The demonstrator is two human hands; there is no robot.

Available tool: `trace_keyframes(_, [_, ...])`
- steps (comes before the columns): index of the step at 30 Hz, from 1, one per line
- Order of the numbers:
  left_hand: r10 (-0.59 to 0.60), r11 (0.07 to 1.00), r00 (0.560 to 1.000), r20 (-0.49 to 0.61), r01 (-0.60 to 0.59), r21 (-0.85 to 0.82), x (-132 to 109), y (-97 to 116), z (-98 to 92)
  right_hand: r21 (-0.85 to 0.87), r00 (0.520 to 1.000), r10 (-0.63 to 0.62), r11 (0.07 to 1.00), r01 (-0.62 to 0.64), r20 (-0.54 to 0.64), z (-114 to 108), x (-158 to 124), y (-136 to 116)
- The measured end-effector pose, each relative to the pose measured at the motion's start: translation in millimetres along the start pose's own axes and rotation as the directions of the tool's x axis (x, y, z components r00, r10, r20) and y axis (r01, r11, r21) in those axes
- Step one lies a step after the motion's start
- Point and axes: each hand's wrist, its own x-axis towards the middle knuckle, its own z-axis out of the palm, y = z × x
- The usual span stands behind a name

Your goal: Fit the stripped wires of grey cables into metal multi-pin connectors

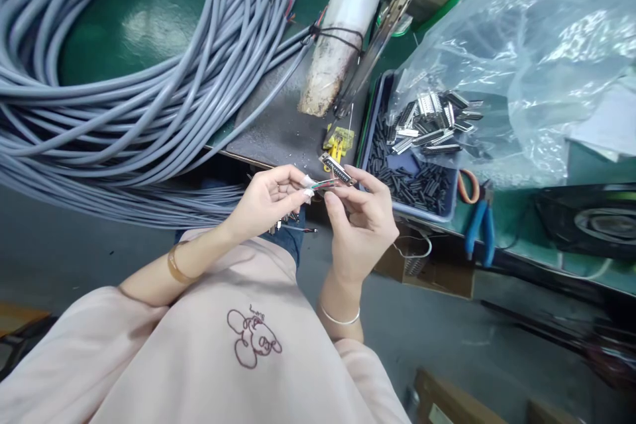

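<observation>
My left hand (268,202) pinches the thin coloured wires (322,183) of a cable end between thumb and fingers, with white wrapping on the fingertips. Close beside it, my right hand (362,215) is closed on a metal-shelled multi-pin connector (336,169), tilted, with its row of contacts facing up. The wires reach to the connector's lower side; fingers hide whether each one is joined. Just beyond the connector lies a yellow piece (338,141), below the tip of a long metal rod like a soldering iron (380,46).
Grey cables (199,79) lie in big coils at left. A plastic-wrapped white roll (338,26) is tied beside the rod. At right stand a blue bin (450,202) of black sleeves and connectors (432,116), a clear bag (521,66) and blue-handled pliers (480,222). A cardboard box (447,275) sits below.
</observation>
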Motion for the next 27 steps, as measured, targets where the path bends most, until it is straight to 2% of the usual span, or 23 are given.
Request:
trace_keyframes(13, [-0.016,1.000,1.000,0.009,0.016,-0.011,-1.3,-3.7,0.9,0.045,0.999,-0.025,0.999,0.027,-0.041,2.5,-4.3,0.6])
trace_keyframes(20, [-0.036,0.999,0.999,0.030,0.037,-0.032,-3.5,-0.5,3.6,-0.003,0.996,-0.079,0.997,0.079,-0.042,4.5,-3.7,0.0])
trace_keyframes(27, [-0.061,0.998,0.998,0.017,0.061,-0.016,-5.3,1.0,6.2,0.049,0.999,0.049,0.998,-0.048,-0.016,5.9,-3.6,2.7])
